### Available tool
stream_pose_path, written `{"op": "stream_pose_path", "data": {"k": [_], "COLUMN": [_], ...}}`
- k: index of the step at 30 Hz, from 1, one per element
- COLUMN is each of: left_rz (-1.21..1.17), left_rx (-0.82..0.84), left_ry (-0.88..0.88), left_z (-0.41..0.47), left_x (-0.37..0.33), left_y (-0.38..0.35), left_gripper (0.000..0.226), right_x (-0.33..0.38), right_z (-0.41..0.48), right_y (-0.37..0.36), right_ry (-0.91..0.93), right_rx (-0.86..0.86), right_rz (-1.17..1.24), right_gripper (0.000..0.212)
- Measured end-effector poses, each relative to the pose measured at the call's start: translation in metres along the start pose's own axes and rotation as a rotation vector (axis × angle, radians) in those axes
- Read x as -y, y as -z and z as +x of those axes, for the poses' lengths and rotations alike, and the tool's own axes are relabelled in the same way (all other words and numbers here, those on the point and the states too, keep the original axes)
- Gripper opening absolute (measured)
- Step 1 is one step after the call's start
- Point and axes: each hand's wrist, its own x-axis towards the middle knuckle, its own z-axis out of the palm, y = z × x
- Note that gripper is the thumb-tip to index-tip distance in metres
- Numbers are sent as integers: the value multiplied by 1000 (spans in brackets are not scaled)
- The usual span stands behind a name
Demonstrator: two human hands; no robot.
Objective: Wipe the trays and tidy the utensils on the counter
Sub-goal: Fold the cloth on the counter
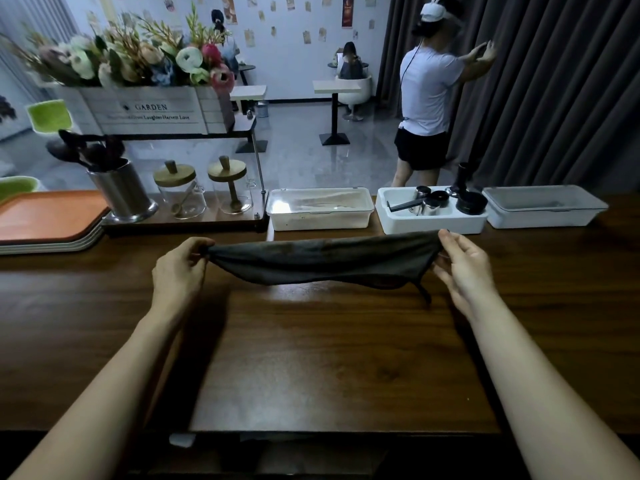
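Note:
A dark grey cloth [322, 263] hangs stretched between both hands just above the brown wooden counter [329, 358]. My left hand [180, 268] pinches its left corner and my right hand [464, 265] pinches its right corner. A stack of trays [52, 220] with an orange one on top lies at the far left of the counter. Dark utensils stand in a steel holder [121, 192] beside the trays.
Two glass jars with wooden lids [180, 192] stand on a small shelf. Three white bins line the counter's back edge: a lidded one [318, 209], one with coffee tools [433, 209], another lidded one [543, 206]. A person stands by the dark curtain beyond.

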Motion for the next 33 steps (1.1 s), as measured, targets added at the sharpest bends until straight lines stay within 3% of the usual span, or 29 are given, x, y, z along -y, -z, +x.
{"op": "stream_pose_path", "data": {"k": [3,7,11,16,20,24,28,30,33], "left_rz": [-41,-205,-530,-824,-961,-916,-770,-651,-484], "left_rx": [75,184,261,435,516,591,461,406,505], "left_ry": [70,175,259,262,266,96,-56,-104,-140], "left_z": [5,11,7,-24,-44,-51,-53,-52,-48], "left_x": [-8,-22,-64,-133,-143,-132,-127,-118,-101], "left_y": [-4,-8,-16,-39,-42,-38,-46,-50,-55], "left_gripper": [13,12,16,7,11,20,17,34,54], "right_x": [-1,-1,-2,-23,-24,-22,-20,-18,-14], "right_z": [2,3,-17,-48,-71,-77,-81,-80,-78], "right_y": [-5,-18,-54,-99,-109,-105,-104,-102,-100], "right_ry": [-8,47,151,310,491,604,667,649,605], "right_rx": [9,52,187,349,339,288,283,310,343], "right_rz": [-38,-159,-248,-513,-689,-799,-749,-694,-617], "right_gripper": [12,11,19,35,33,23,15,19,20]}}
